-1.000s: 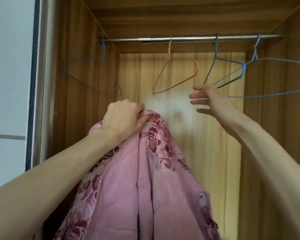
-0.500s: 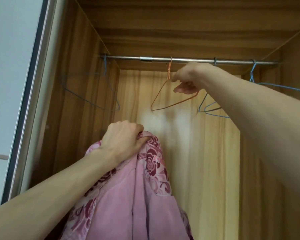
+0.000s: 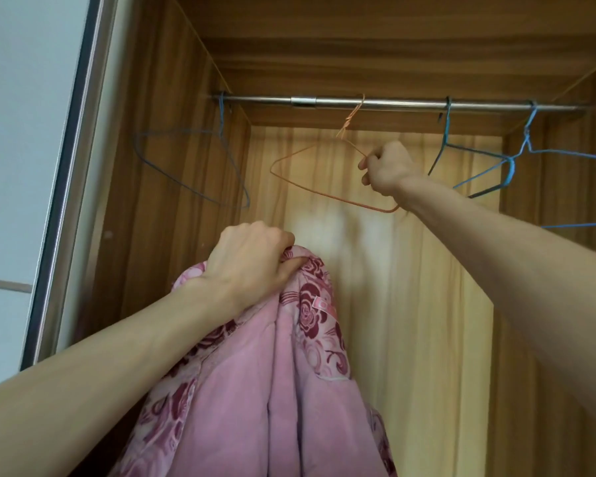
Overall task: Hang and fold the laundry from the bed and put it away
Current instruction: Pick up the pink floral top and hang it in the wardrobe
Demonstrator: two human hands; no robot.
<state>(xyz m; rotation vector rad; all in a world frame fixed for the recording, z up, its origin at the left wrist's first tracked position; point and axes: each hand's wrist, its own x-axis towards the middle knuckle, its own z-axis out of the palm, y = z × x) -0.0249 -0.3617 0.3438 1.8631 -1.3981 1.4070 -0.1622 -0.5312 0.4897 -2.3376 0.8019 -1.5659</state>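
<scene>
Inside the wooden wardrobe [image 3: 172, 173], the left hand [image 3: 252, 259] is clenched around the bunched top of a pink floral garment [image 3: 283, 390], which hangs below it. The right hand [image 3: 387, 168] is closed on the right shoulder of an orange wire hanger [image 3: 310, 182], its hook over the metal rail [image 3: 410, 103] between blue hangers [image 3: 489, 166].

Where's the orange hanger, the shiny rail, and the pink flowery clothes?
orange hanger [image 3: 310, 185], head view, on its lower wire.
rail [image 3: 403, 104], head view, on the bare metal right of the orange hook.
pink garment [image 3: 241, 407], head view, on the plain pink cloth below the left hand.
</scene>
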